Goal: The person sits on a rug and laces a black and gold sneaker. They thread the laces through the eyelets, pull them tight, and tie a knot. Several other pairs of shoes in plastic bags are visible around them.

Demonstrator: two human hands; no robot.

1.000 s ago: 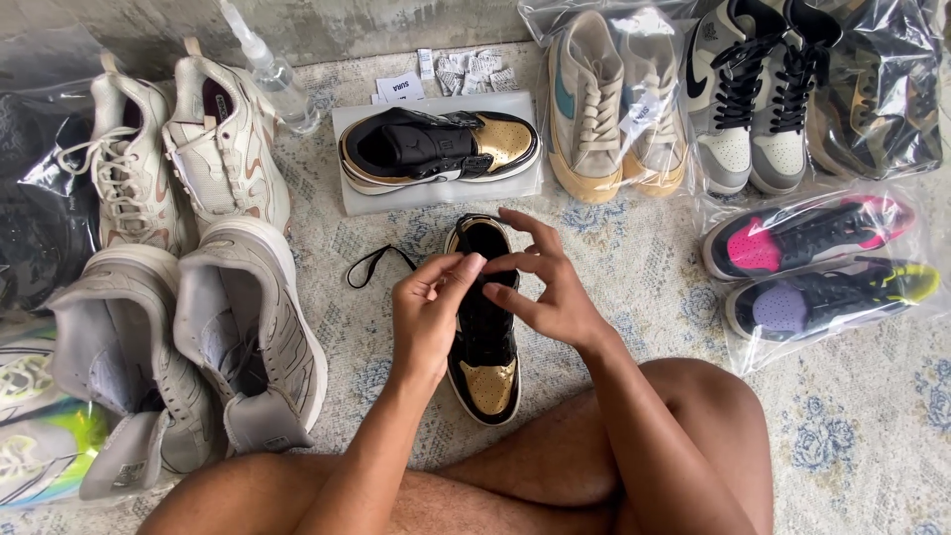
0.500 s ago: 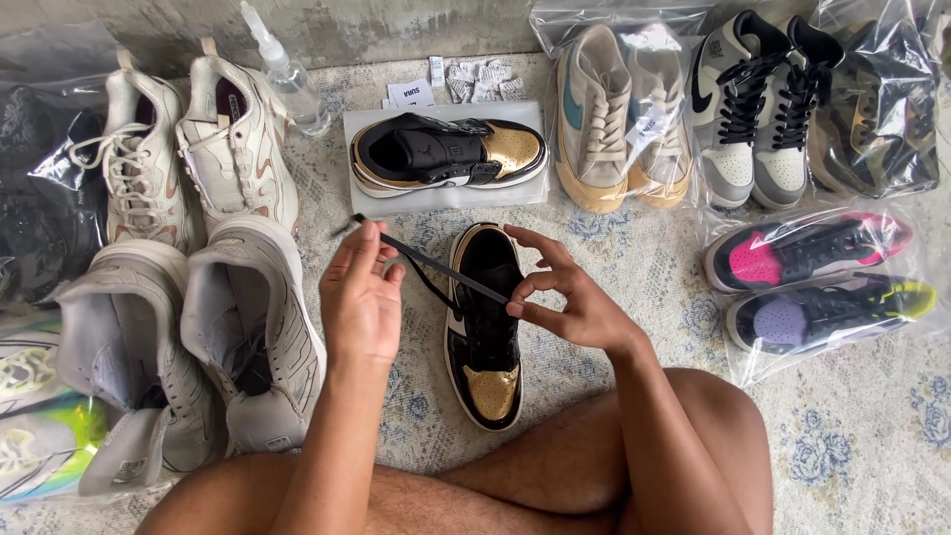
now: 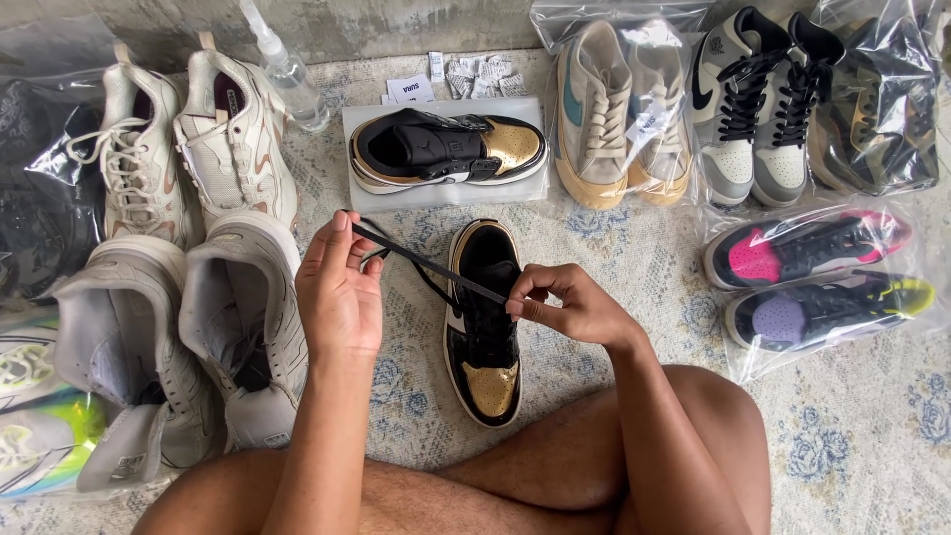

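At the far left, bagged shoes (image 3: 45, 198) run off the edge, hard to make out behind glare. Beside them sit white sneakers (image 3: 188, 149) and a grey pair (image 3: 188, 337). The left hand (image 3: 339, 292) pinches one end of a black shoelace (image 3: 428, 266) (its loose tail hides behind the fingers). The lace stretches taut to the right hand (image 3: 570, 307), fingertips closed on it above the black-and-gold shoe (image 3: 483, 322) lying on the rug (image 3: 634, 258). Its mate (image 3: 446, 149) rests on a white box. More bagged pairs (image 3: 812, 277) crowd the right.
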